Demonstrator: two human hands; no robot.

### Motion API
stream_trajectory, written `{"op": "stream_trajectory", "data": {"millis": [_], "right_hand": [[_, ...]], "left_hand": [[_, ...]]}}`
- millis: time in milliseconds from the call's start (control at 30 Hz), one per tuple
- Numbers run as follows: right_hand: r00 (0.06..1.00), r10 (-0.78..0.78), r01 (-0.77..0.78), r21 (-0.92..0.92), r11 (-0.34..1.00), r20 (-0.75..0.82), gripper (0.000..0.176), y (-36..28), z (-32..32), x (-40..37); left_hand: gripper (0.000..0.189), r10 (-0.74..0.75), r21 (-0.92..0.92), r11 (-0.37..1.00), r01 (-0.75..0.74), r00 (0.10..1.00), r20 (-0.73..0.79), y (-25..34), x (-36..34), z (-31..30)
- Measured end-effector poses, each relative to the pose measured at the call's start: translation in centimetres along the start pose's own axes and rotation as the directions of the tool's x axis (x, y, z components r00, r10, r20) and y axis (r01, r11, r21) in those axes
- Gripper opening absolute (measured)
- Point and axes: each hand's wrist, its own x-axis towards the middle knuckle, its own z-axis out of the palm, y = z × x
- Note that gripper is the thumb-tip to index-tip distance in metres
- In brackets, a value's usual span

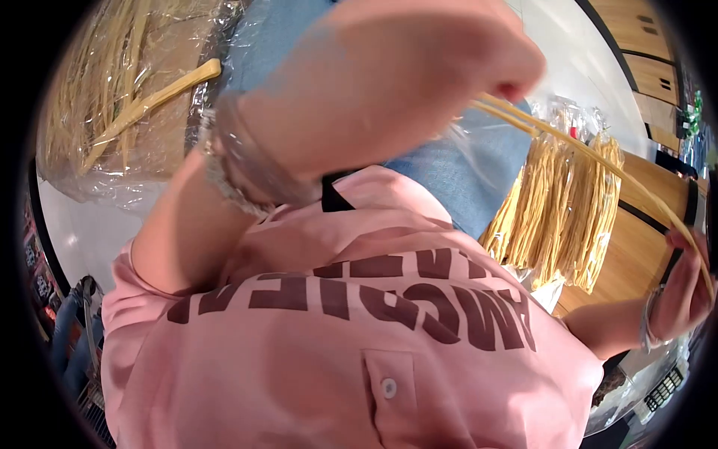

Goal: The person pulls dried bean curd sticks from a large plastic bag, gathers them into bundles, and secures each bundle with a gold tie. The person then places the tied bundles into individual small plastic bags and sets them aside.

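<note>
My left hand (pixel 449 63), blurred and wearing a bracelet, is raised at the top centre, closed on one end of some long yellow strands (pixel 583 150). These run taut down to the far right, where my right hand (pixel 682 292) is closed around their other part. Several bundles of similar yellow strands (pixel 565 217) lie side by side beneath, right of my denim-covered leg. At the upper left, a clear plastic wrap (pixel 82 179) covers more strands, with a folded yellow strip (pixel 153 105) across it.
My pink shirt (pixel 299 367) fills the lower middle. Wooden drawers (pixel 647 75) stand at the upper right, and a black basket (pixel 664 389) is at the lower right. A blue denim item (pixel 67 337) shows at the left edge.
</note>
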Motion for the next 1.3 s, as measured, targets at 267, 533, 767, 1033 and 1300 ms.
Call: {"op": "stream_trajectory", "data": {"millis": [267, 533, 767, 1033, 1300], "right_hand": [[0.777, -0.449, 0.38, 0.241, 0.893, 0.441, 0.018, 1.5, 2.0, 2.5], [0.79, -0.336, 0.221, 0.274, 0.936, 0.512, 0.016, 0.8, 1.7, 4.8], [0.755, -0.189, 0.119, 0.152, 0.981, 0.628, 0.015, 1.4, 4.4, 6.7], [0.704, 0.019, 0.148, -0.173, 0.974, 0.71, 0.011, -0.4, 7.9, 3.6], [0.735, 0.031, 0.083, -0.135, 0.987, 0.677, 0.01, -0.3, 8.6, 3.6]], "left_hand": [[0.003, 0.031, -0.086, 0.995, -0.041, 0.993, -0.116, -1.1, 0.2, 0.5], [0.005, -0.059, -0.002, 0.998, 0.059, 0.997, -0.058, 0.4, 0.9, -0.3], [0.006, -0.044, -0.031, 0.999, 0.04, 0.987, -0.152, -0.8, 1.4, 0.3], [0.007, -0.1, 0.017, 0.995, 0.103, 0.988, -0.118, -1.6, 1.7, 0.1], [0.011, -0.099, -0.046, 0.995, 0.092, 0.977, -0.189, -1.9, 1.3, 0.3]]}}
